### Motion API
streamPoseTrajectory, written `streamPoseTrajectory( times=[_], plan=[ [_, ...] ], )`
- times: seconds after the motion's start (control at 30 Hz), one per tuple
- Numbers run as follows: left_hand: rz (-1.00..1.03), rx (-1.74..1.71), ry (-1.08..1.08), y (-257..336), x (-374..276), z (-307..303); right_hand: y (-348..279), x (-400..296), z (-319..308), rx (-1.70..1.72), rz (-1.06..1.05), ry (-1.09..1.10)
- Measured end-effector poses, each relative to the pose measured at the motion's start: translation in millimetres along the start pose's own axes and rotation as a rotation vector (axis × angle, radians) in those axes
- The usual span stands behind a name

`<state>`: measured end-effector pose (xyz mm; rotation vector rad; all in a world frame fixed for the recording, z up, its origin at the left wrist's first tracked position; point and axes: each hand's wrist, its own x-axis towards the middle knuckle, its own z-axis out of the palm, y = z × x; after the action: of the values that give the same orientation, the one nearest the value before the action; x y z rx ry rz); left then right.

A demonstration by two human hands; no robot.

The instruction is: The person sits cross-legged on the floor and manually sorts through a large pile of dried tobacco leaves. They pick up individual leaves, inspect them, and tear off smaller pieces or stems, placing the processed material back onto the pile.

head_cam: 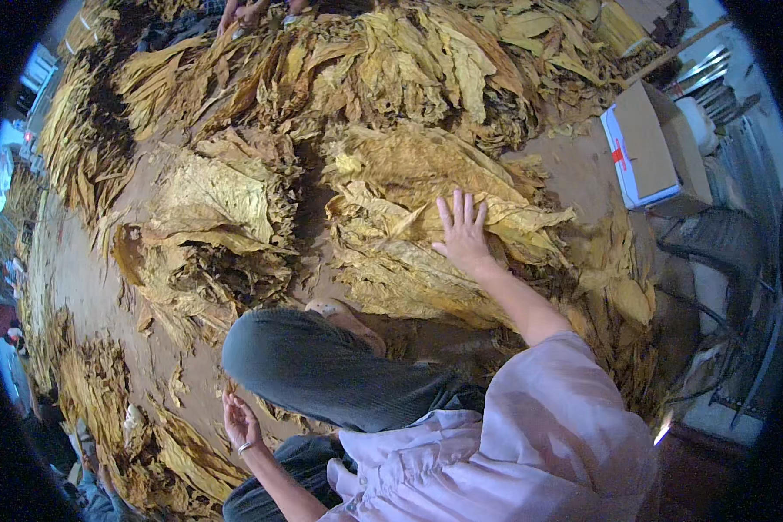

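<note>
My right hand (463, 235) lies palm down, fingers spread, on a pile of dried yellow-brown tobacco leaves (398, 274) in front of me. It grips nothing. My left hand (243, 421), with a bracelet at the wrist, is held palm up beside my knee, its fingers partly curled. A small brown bit shows at its fingertips, but whether it is held or lies behind them is unclear. To the left of the right hand's pile sits another heap of leaves (228, 196), crumpled and dark at its lower side.
More leaf heaps (404, 65) stretch across the far side. Loose leaves (189, 450) lie at lower left. An open cardboard box (652, 150) stands at right, near a dark metal frame (705, 261). Another person's hands (245, 14) show at the top. My bent knee (267, 346) separates my hands.
</note>
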<state>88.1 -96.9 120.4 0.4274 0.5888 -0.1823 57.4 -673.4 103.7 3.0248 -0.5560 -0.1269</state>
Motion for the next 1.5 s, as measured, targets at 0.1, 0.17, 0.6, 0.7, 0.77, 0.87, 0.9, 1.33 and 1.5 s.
streamPoseTrajectory(
  times=[0.1,0.17,0.6,0.7,0.77,0.87,0.9,1.33,1.5],
  plan=[
    [-0.015,0.028,-0.016,2,-3,0,-2,1,18,-0.015,-0.005,0.055],
    [0.008,0.054,0.052,20,3,-16,-3,8,21,-0.018,0.008,0.055],
    [0.118,0.498,0.138,83,28,6,36,47,53,0.007,0.011,0.164],
    [0.161,0.683,0.048,100,34,-12,37,55,51,0.025,-0.001,0.141],
    [0.174,1.005,-0.102,145,22,-46,16,53,35,0.064,-0.021,0.145],
    [0.264,0.721,0.044,54,-15,79,30,41,36,0.197,-0.071,0.233],
    [0.318,0.742,0.084,46,-23,97,27,38,32,0.153,-0.03,0.186],
    [0.31,0.545,0.149,26,-51,64,-129,113,-131,0.381,-0.596,-0.211],
    [0.28,0.438,0.194,26,-32,32,-306,156,-162,0.486,-0.956,-0.305]
  ],
)
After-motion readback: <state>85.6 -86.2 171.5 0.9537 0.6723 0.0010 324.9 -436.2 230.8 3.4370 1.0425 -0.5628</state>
